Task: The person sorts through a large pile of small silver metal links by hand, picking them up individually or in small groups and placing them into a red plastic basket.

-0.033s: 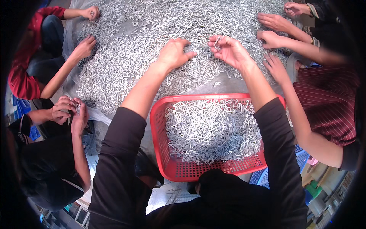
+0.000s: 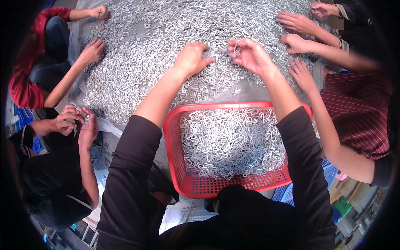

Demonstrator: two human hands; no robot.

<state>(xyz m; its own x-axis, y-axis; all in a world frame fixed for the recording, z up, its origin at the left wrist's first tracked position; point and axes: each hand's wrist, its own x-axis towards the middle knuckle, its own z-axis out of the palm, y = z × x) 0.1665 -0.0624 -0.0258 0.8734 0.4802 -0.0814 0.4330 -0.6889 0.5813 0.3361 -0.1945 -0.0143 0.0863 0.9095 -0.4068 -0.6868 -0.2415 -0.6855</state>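
Observation:
A wide pile of small silvery metal S-hooks (image 2: 146, 62) spreads over the sheet ahead of me. My left hand (image 2: 192, 58) rests palm down at the near middle of the pile, thumb and index finger apart; its other fingertips are hidden. Just to its right, my right hand (image 2: 255, 57) is turned palm up, with one S-hook (image 2: 237, 48) held in its curled fingers. Below my hands stands a red perforated plastic basket (image 2: 173, 166), holding a heap of similar hooks (image 2: 229, 141).
Co-workers' hands reach the pile from the left (image 2: 92, 51) and the right (image 2: 296, 23). At lower left, another person's hands (image 2: 79, 121) hold something small. A blue crate (image 2: 329, 175) is partly visible right of the basket. Clear plastic sheeting (image 2: 109, 127) edges the pile.
My hands have hardly moved. A co-worker's hand at upper right has slid slightly left over the pile, and the hands at lower left have shifted a little.

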